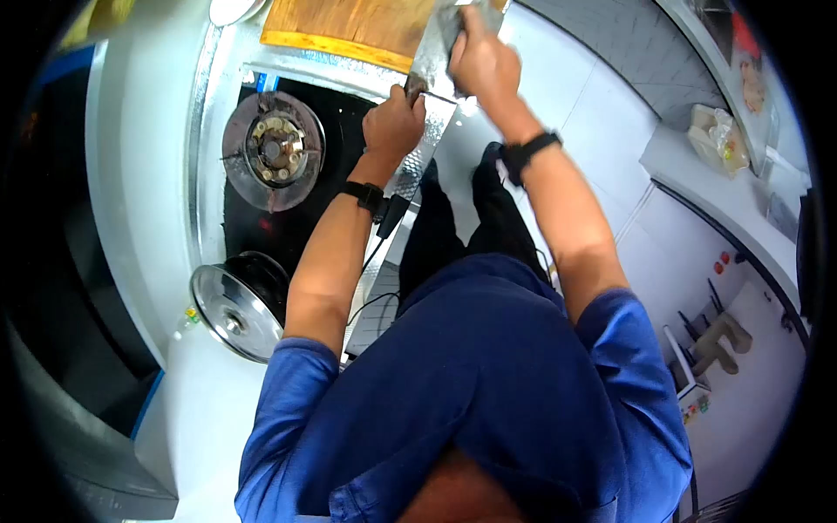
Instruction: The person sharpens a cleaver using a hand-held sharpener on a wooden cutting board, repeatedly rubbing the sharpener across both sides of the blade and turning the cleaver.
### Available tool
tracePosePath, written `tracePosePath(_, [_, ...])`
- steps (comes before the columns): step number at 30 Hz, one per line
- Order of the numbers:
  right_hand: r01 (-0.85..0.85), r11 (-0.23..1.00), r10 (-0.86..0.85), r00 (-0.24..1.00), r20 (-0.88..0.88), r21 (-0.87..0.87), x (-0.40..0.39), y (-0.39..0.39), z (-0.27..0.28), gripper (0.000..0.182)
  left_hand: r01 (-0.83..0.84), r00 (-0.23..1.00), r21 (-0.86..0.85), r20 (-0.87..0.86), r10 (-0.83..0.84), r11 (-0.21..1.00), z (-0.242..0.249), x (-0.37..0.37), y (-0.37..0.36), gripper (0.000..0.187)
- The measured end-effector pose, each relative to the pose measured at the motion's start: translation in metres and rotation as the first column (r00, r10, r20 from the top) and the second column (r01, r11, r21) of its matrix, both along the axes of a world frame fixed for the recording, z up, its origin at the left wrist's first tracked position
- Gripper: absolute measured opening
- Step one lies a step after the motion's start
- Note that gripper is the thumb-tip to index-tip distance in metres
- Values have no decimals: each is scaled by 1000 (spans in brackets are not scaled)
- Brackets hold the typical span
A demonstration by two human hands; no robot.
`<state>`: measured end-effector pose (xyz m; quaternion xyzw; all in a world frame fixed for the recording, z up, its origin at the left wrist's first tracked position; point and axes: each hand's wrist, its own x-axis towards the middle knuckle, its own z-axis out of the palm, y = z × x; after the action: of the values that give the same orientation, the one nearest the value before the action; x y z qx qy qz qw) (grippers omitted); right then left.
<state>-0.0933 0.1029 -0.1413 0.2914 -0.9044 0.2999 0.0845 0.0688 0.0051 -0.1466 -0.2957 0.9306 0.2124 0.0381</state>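
Observation:
My left hand point(394, 126) is closed round the dark brown handle of what looks like a cleaver point(431, 59). Its broad grey blade points away from me, beside a wooden cutting board point(349, 33) at the counter edge. Somewhat blurred, my right hand point(488, 68) grips a dark grey piece point(455, 50) against or just over the blade, its index finger stretched along it. What that grey piece is, I cannot make out. Both wrists wear black bands.
Left of my arms is a gas burner point(277, 150) set in a black panel. A shiny round lid point(234, 318) leans nearer me. The metal-covered counter edge point(436, 122) runs past my left hand. At right, a shelf holds a plastic container point(718, 139); pale floor tiles lie below.

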Motion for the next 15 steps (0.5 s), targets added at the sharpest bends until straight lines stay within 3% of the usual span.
tracePosePath(3, [36, 998, -34, 999, -41, 46, -15, -7, 6, 37, 3, 1000, -3, 29, -3, 1000, 2, 0, 1, 44])
tracePosePath(5, [78, 995, -77, 997, -23, 60, 29, 5, 12, 47, -17, 1000, 58, 12, 16, 998, 8, -3, -2, 44])
tracePosePath(7, [56, 998, -56, 997, -58, 8, 73, 18, 13, 47, -16, 999, 139, 34, 11, 990, 8, -2, -3, 44])
tracePosePath(8, [50, 997, -50, 999, -10, 64, 77, 23, 12, 45, -23, 999, 175, 44, 15, 984, 12, -2, -4, 44])
tracePosePath(11, [65, 984, -58, 997, -44, 165, 28, 5, 19, 43, -47, 998, 193, -24, 53, 980, 6, 0, -2, 44])
tracePosePath(13, [81, 986, -70, 994, -80, 143, -9, -6, 22, 41, -64, 998, 213, -11, 68, 975, 7, 1, 0, 44])
tracePosePath(15, [135, 975, -135, 991, -12, 175, 7, -7, 24, 42, -64, 998, 213, -14, 69, 975, 9, -1, -1, 43])
